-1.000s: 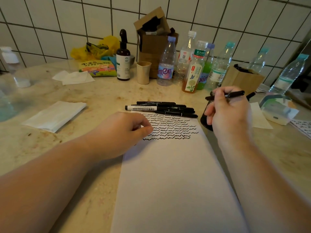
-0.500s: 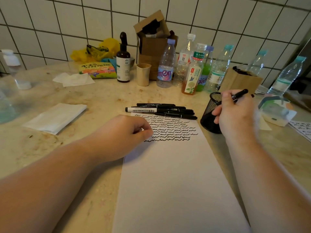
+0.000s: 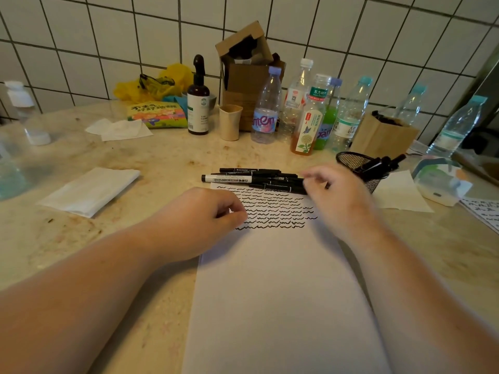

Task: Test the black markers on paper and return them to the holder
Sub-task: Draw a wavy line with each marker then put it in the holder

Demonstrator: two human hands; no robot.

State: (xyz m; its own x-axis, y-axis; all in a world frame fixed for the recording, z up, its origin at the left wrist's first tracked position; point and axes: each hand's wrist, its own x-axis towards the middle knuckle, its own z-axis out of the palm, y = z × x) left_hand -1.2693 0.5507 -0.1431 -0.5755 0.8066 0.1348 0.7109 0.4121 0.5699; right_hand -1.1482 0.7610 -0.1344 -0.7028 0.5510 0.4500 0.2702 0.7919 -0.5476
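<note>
While the left hand (image 3: 205,220) rests loosely curled on the paper (image 3: 278,292), holding nothing, the right hand (image 3: 332,193) hovers blurred over the markers (image 3: 259,179) lying at the paper's top edge; grip unclear, cannot tell. Two markers sit in the mesh holder (image 3: 359,166). Markers: light, stiff, smooth, likely to roll. Pinch mid-barrel.
</note>
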